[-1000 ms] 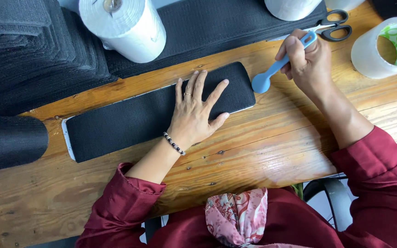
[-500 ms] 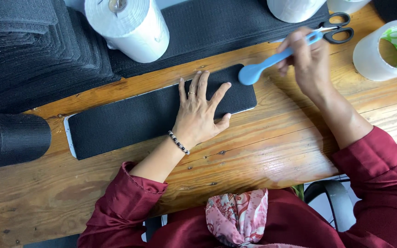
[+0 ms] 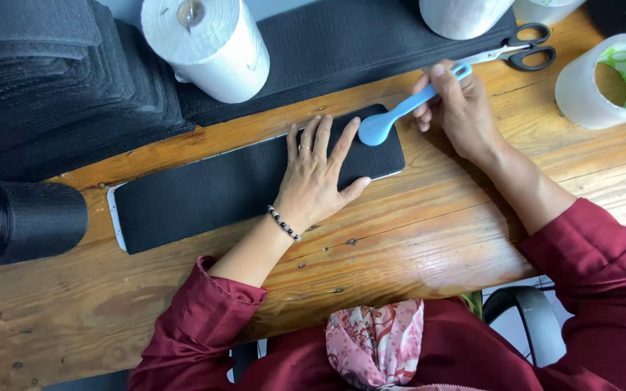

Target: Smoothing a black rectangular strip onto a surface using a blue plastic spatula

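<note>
A long black rectangular strip (image 3: pixel 204 192) with a white backing edge lies flat on the wooden table (image 3: pixel 414 239). My left hand (image 3: pixel 318 174) presses palm down on the strip's right part, fingers spread; a beaded bracelet circles the wrist. My right hand (image 3: pixel 454 105) grips the handle of a light blue plastic spoon (image 3: pixel 400 114). The spoon's bowl rests on the strip's far right corner, just beside my left fingertips.
Black-handled scissors (image 3: pixel 519 52) lie behind my right hand. A clear tape roll (image 3: pixel 610 83) stands at the right edge. White rolls (image 3: pixel 208 43) (image 3: pixel 465 14) and stacked black fabric (image 3: pixel 52 87) fill the back; a black roll (image 3: pixel 19 221) lies at left.
My right hand has brought the blue spoon leftward and down onto the strip's right end. My left hand has stayed pressed on the strip.
</note>
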